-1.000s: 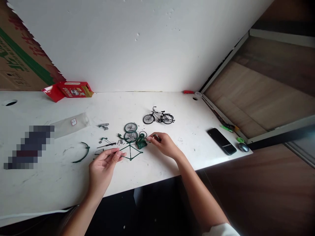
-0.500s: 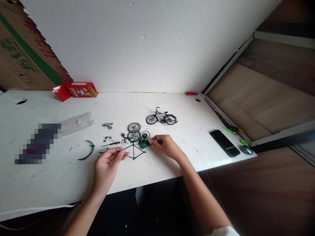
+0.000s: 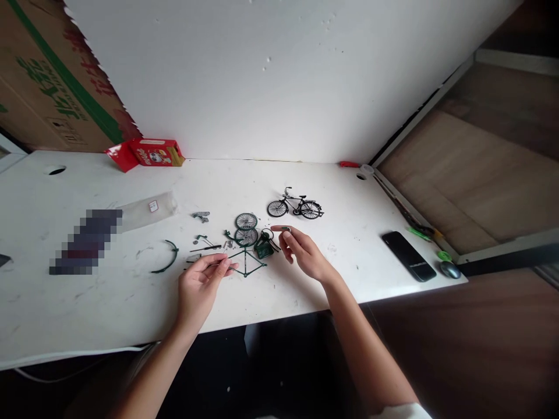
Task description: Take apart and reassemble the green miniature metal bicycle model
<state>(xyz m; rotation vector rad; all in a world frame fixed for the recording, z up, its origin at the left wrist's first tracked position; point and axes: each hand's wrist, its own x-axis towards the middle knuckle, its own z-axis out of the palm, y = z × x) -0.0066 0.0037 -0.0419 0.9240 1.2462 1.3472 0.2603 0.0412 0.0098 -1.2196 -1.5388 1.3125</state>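
My left hand (image 3: 204,280) is closed in a pinch at the left end of a green miniature bicycle frame (image 3: 245,272). My right hand (image 3: 301,250) pinches a small dark piece (image 3: 286,228) between thumb and index finger; its exact kind is too small to make out. Just left of those fingers lie a dark green part with a ring (image 3: 264,250) and two small spoked wheels (image 3: 246,221). Left of the frame are a thin black rod (image 3: 206,248), small metal bits and a curved green mudguard (image 3: 175,256). Behind them stands an assembled black miniature bicycle (image 3: 295,205).
Grey parts (image 3: 201,216) and a clear plastic bag (image 3: 148,210) lie left on the white table (image 3: 244,308). A red box (image 3: 155,152) stands against the back wall. At right are a black phone (image 3: 409,256) and a mouse-like rounded object (image 3: 449,269).
My right hand has lifted and turned, its index finger now stretched along the small dark piece. My left hand keeps its pinch at the frame. The whole view has shifted slightly.
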